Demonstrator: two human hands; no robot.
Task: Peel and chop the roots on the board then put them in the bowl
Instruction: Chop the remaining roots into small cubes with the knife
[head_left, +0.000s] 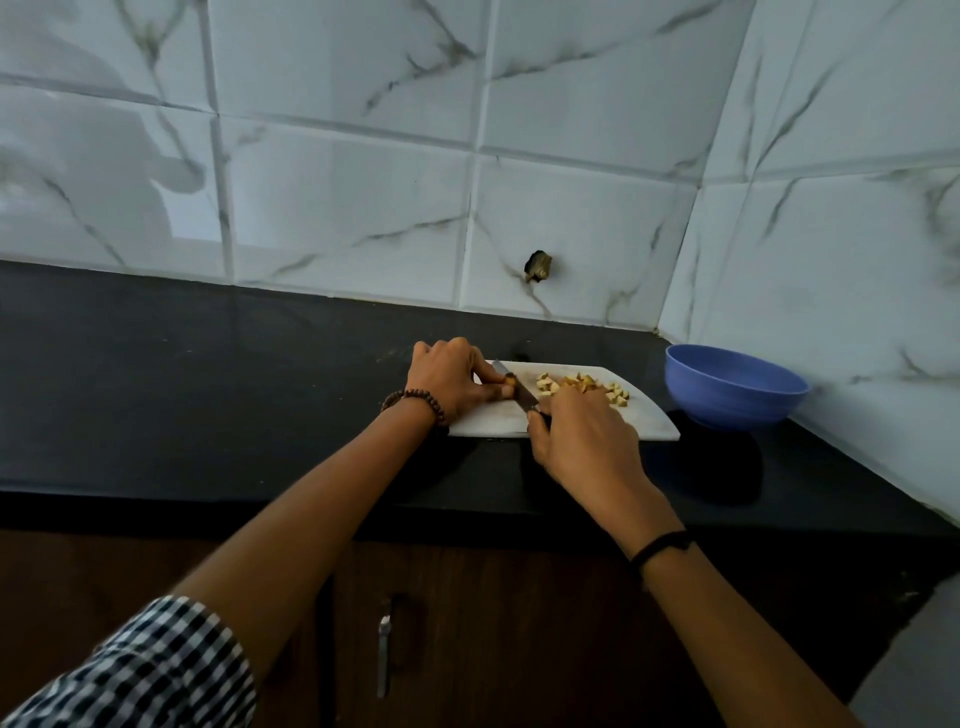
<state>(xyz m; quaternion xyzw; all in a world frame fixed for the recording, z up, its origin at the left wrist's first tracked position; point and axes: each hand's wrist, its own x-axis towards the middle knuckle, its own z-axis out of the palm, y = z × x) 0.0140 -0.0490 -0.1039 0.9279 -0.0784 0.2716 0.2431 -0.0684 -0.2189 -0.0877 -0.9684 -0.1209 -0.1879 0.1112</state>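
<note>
On the black worktop (208, 389) lies a white board (488, 422), a blue bowl (735, 387) near its 3 o'clock; the left hand (447, 382) pinches a root stub (510, 385) at the board's 9 o'clock, the right hand (582, 431) grips a knife (521, 393) pointing to 11 o'clock, and the diced pieces (584, 384) are heaped at 1 o'clock.
</note>
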